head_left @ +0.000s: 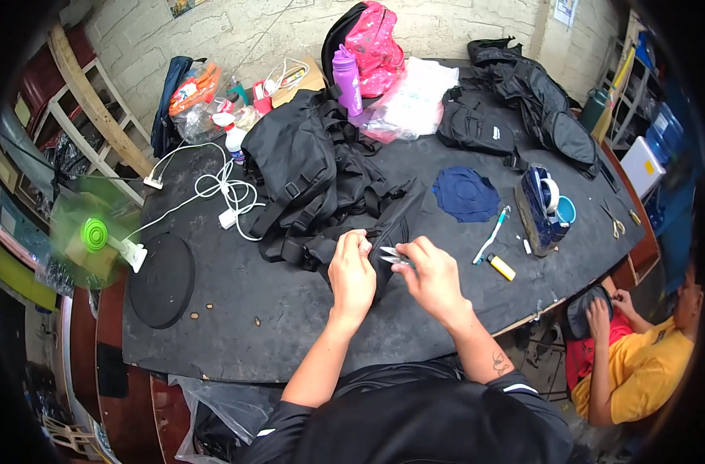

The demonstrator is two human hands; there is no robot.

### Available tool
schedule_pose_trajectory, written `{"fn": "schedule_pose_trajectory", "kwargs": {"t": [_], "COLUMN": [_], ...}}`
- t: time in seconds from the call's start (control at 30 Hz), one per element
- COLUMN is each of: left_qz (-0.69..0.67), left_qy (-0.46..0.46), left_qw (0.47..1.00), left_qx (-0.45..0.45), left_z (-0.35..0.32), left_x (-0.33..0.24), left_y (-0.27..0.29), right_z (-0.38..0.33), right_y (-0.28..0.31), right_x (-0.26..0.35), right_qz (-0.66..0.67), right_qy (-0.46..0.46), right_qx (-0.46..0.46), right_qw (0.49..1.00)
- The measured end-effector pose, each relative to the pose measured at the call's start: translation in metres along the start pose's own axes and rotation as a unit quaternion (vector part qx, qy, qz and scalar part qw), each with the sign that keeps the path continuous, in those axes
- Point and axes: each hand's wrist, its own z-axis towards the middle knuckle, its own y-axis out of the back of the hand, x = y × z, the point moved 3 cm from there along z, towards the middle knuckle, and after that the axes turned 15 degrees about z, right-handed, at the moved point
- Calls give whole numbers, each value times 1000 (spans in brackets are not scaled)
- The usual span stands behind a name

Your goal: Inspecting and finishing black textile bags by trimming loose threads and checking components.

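Part of a black fabric bag (306, 147) lies in front of me, with straps and buckles spread about it. My left hand (352, 278) is closed on an edge of the bag near a zipper, its thumb and fingers pinched together. In my right hand (434, 282) are small silver thread snips (391, 256), their two blades apart and pointing left toward the bag's edge. The blade tips are close to the fabric; I cannot tell whether they touch it. What lies under my left fingers is hidden.
Right of my hands lie a navy cloth piece (465, 194), a toothbrush (492, 234), a yellow lighter (501, 267), a tape dispenser (540, 209) and scissors (614, 222). A round black disc (161, 280), white cable (227, 189) and green fan (94, 234) are left. A person (639, 363) sits at right.
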Motion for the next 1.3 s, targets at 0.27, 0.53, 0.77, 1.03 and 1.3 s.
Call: {"fn": "schedule_pose_trajectory", "kwargs": {"t": [0.27,0.53,0.77,1.03,1.3], "left_qz": [8,-181,-113,-82,-363], "left_qy": [3,85,-51,-38,156], "left_qw": [1000,978,991,996,913], "left_qx": [-10,52,41,14,103], "left_z": [-4,-6,-27,-31,-36], "left_x": [-4,-6,-11,3,26], "left_y": [-1,7,28,10,-9], "right_z": [8,15,27,28,14], "right_y": [-12,-7,-5,-11,-16], "right_x": [9,-7,-44,-46,-40], "right_qz": [-58,8,194,198,101], "right_qy": [41,14,-60,-83,14], "right_qx": [-15,-46,-26,-20,-130], "right_qw": [997,999,979,976,986]}}
